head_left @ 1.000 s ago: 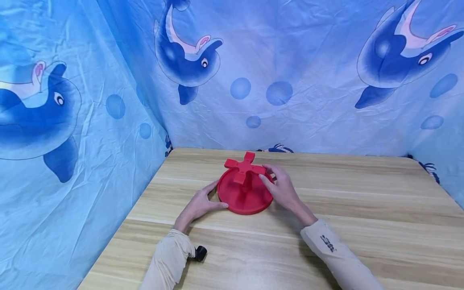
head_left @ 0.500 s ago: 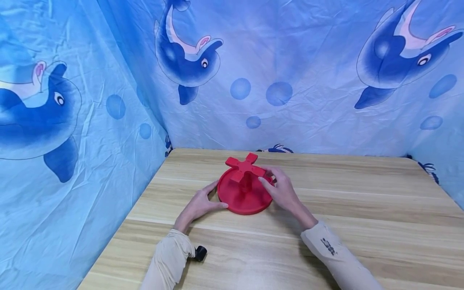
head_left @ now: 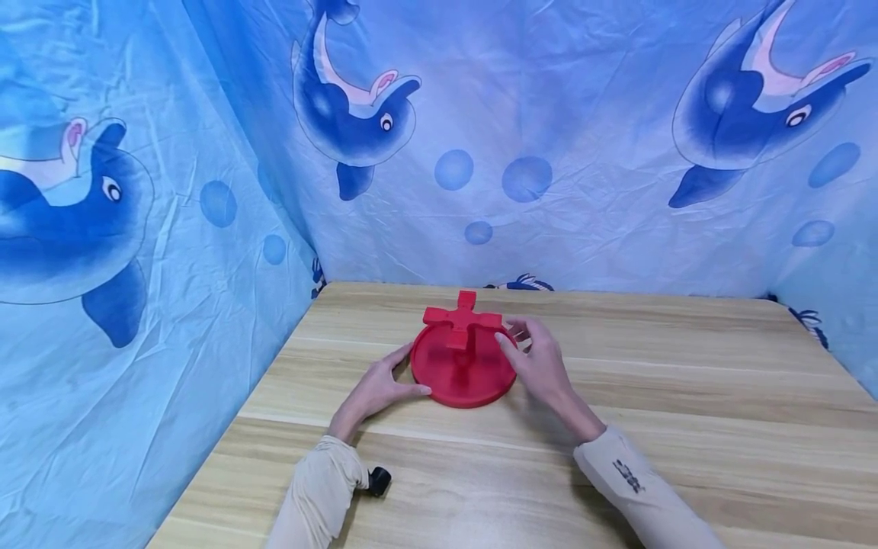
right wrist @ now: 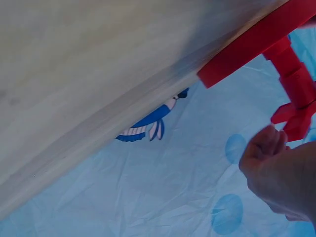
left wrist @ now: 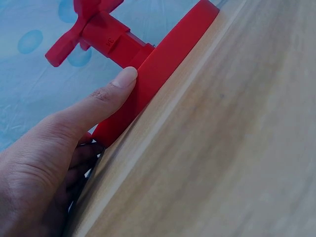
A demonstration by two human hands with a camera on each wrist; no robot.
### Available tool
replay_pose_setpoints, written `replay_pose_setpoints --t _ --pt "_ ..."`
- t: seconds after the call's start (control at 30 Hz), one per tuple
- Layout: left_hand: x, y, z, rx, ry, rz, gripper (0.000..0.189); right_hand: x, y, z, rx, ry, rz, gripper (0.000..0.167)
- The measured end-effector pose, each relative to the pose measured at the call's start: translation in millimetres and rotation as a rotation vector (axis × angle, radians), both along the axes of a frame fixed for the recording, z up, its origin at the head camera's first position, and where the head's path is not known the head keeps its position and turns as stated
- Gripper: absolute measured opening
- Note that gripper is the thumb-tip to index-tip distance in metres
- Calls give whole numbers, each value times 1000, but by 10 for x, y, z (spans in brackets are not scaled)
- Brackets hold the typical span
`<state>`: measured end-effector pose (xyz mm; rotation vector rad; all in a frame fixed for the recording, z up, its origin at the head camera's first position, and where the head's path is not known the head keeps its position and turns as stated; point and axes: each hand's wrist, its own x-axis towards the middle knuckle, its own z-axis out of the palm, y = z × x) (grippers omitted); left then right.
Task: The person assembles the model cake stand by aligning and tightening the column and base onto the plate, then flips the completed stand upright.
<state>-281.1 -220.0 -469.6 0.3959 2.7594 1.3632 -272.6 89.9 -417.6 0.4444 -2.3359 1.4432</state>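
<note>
A red round base (head_left: 439, 385) with a raised rim lies flat on the wooden table. From its middle rises a red post (left wrist: 109, 39), topped by a red cross-shaped piece (head_left: 463, 317) with flat arms. My left hand (head_left: 377, 387) holds the base's rim at the left, thumb at the front and fingers round the side; those fingers are partly hidden in the left wrist view. Beside the cross's right arm is my right hand (head_left: 542, 362), its fingers loosely bent with the thumb just below the arm's tip. Whether a fingertip touches that arm is hard to tell.
The wooden table (head_left: 686, 366) spreads around the base. Blue cloth (head_left: 583, 229) printed with dolphins hangs behind it and along both sides. A small black device (head_left: 379, 481) sits at the left cuff.
The cross-shaped piece has turned on its post, its arms now at another angle. My right hand has drawn slightly away from the arm's tip. My left hand has stayed on the rim.
</note>
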Motion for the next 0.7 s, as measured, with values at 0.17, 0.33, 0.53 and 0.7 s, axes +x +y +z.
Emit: replay_pose_setpoints --t 0.17,0.33,0.53,0.7 --pt "14 -3 0 -16 -10 6 105 -87 -7 -28 23 -26 48 56" --pt "18 -11 -4 -27 -8 11 105 -114 -30 -50 52 -19 116 52" --pt "14 -17 -3 -31 -2 14 105 -93 -47 -48 50 -4 118 45" --pt "19 -12 4 -29 -1 12 105 -7 -42 -27 55 -7 135 41"
